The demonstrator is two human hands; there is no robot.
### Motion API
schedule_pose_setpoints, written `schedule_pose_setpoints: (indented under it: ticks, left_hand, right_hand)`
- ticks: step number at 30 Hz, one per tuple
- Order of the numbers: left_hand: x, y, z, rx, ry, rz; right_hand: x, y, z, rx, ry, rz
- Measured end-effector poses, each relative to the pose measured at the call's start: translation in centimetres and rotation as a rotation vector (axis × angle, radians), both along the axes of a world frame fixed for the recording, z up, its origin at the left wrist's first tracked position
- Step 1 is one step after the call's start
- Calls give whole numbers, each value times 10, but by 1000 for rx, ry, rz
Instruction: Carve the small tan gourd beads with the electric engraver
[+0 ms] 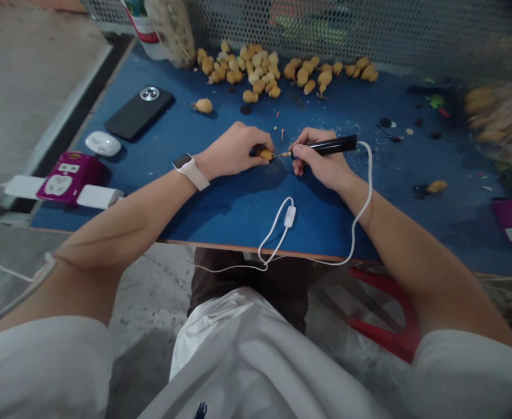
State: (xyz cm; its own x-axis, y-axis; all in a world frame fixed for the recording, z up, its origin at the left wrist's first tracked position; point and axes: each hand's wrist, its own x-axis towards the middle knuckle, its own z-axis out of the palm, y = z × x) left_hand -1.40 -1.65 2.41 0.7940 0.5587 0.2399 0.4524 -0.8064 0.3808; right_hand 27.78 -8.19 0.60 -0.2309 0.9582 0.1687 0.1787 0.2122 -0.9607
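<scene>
I sit at a low table with a blue top and a thin wooden edge along the near side. Behind it runs a grey wire-mesh screen, with blurred colours showing through. To my left the floor is bare grey concrete, crossed by a dark strip running beside the table. Under the table the concrete is scuffed and speckled. A red plastic stool stands beneath the table on my right. The light is soft and even, casting faint shadows on the blue surface.
</scene>
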Motion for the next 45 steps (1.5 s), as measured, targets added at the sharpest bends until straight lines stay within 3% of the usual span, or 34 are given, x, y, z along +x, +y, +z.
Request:
schedule_pose_setpoints:
  ticks: [22, 45]
  left_hand:
    - [3, -7, 8, 2, 53, 15]
    - [1, -3, 4, 28, 31, -14]
  right_hand:
    - [0, -2, 2, 3, -38, -11]
    - [1, -1, 1, 64, -68, -2]
